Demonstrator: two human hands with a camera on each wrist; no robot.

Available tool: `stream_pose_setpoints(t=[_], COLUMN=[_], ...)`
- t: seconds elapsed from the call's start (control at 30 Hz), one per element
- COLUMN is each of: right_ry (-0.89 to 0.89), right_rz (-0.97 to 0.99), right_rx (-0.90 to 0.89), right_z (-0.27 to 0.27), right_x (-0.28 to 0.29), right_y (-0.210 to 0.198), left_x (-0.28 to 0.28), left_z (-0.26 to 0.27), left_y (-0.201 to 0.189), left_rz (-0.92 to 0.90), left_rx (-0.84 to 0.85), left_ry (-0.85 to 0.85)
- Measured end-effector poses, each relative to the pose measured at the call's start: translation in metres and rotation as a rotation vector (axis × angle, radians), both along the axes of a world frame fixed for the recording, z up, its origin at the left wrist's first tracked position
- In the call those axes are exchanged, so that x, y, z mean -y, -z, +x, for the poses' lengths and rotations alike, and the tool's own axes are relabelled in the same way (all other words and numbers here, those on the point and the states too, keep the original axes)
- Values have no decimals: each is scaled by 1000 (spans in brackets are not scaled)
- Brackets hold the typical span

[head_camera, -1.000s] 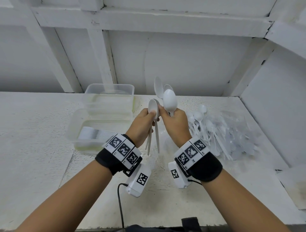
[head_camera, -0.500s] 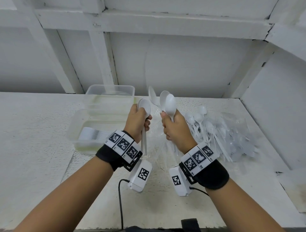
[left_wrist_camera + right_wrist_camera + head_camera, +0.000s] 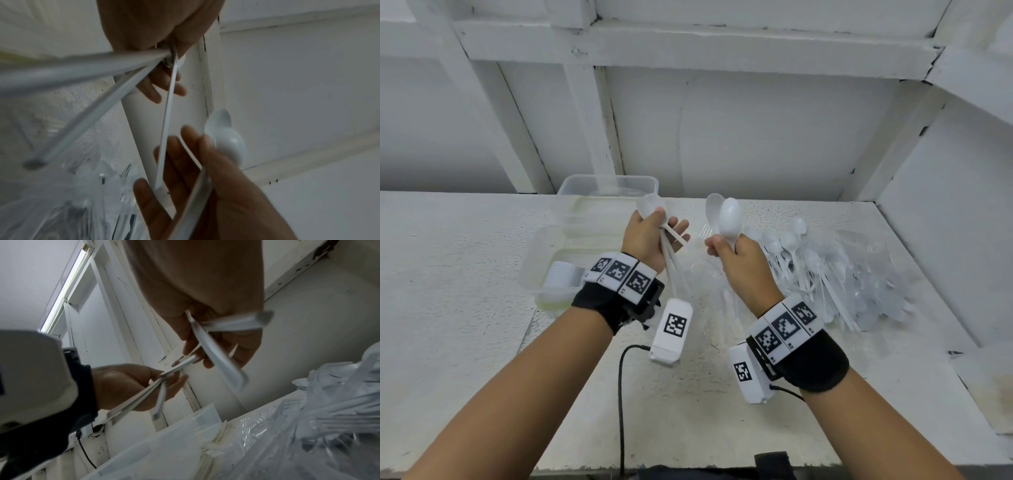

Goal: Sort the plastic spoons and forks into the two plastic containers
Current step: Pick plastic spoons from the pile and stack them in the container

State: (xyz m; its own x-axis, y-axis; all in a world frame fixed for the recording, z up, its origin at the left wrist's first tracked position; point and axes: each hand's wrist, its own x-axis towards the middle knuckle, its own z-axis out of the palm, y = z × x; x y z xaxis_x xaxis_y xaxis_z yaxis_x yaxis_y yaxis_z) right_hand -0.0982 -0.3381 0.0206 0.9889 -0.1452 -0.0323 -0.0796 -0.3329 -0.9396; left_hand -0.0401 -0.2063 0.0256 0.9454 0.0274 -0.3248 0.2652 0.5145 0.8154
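My left hand [image 3: 654, 233] grips a few white plastic spoons [image 3: 650, 205], bowls up and handles fanning down past the wrist [image 3: 86, 104]. It is raised near the right edge of the two clear containers. My right hand [image 3: 726, 246] holds two more white spoons [image 3: 729, 216] upright by their handles [image 3: 216, 356], a short gap to the right of the left hand. The near container [image 3: 534, 253] holds a stack of white forks [image 3: 561, 277]. In the far container [image 3: 607, 186] I see nothing.
A heap of white spoons and forks [image 3: 822, 270] lies on a clear plastic bag on the right of the white shelf, near the side wall [image 3: 945, 246]. A black cable [image 3: 621, 394] hangs from the left wrist camera at the front edge.
The hands were together around the spoons a second ago; they have now drawn apart. The left hand has shifted left towards the containers with its spoons.
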Motion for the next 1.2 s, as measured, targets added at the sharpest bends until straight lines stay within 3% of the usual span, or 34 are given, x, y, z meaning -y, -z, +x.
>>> stream_pose_setpoints(t=[0.17,0.27,0.37,0.5,0.7,0.97,1.2], right_ry=[-40,-180,-272,-333,-333,-363,-258], right_rz=[143,312,491,598,424,476,231], right_rx=[-30,-184,-324,-373,-243,-291,-260], right_z=[-3,-3,-4,-6,-12,-14,-11], right_x=[3,-4,-10,-13,-11,-16,-5], right_y=[-9,-14,-15,-15,-16,-12,-11], left_x=[-5,1,8,5,-7,-9,-28], left_z=[2,-7,-18,-26,-21,-22,-8], left_y=[1,1,0,-1,-3,-4,-1], left_rz=[125,202,232,193,176,-38,-54], left_rx=[39,73,228,232,124,90,67], left_ry=[1,125,296,294,46,116,-135])
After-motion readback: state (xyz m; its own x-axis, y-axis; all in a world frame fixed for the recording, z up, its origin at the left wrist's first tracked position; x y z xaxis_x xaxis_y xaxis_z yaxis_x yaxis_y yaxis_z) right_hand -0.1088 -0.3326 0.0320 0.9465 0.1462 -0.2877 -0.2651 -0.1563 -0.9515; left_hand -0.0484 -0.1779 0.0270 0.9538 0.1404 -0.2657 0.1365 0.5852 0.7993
